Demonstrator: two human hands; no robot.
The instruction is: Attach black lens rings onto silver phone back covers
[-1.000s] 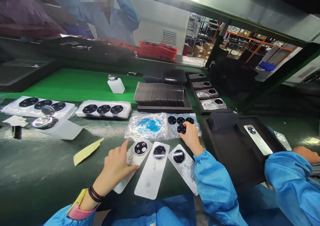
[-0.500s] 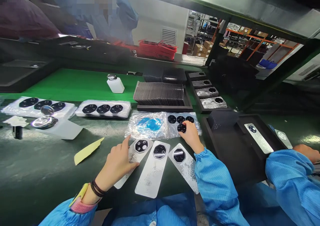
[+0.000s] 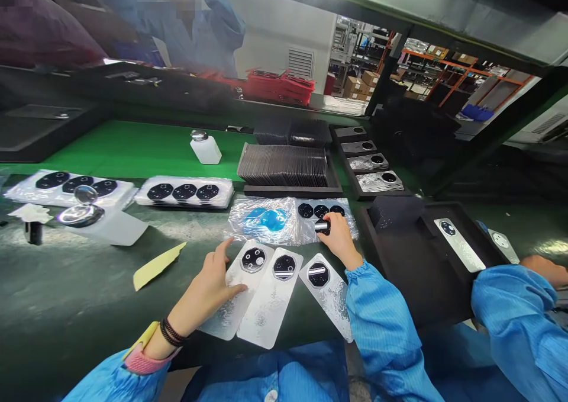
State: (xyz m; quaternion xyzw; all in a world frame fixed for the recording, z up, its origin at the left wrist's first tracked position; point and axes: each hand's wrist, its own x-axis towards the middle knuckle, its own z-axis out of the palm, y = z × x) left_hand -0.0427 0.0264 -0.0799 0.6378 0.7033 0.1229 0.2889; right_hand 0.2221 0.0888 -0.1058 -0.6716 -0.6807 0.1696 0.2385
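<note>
My left hand (image 3: 213,286) curves around a silver phone back panel (image 3: 233,307), thumb across its face and fingers along the left edge. This panel's camera area shows black with pale rings. Two more back panels, a middle panel (image 3: 268,307) and a right panel (image 3: 332,301), lie beside it on the bench, each with a shiny black lens cover. My right hand (image 3: 339,239) pinches a black octagonal lens cover (image 3: 322,227) between thumb and fingers. It is held over a clear plastic sheet (image 3: 302,233) bearing several similar covers (image 3: 306,211).
A dark tray (image 3: 417,295) holds one panel at right; a co-worker's arm (image 3: 515,295) reaches in beyond it. Behind stand a rack of thin black plates (image 3: 284,168), a white bottle (image 3: 206,150) and stacked lens sheets (image 3: 184,192). Yellow paper (image 3: 160,266) lies left.
The left panel has turned more upright and shifted right under my left hand, now against the middle panel. The cover in my right hand has tilted and catches a white reflection.
</note>
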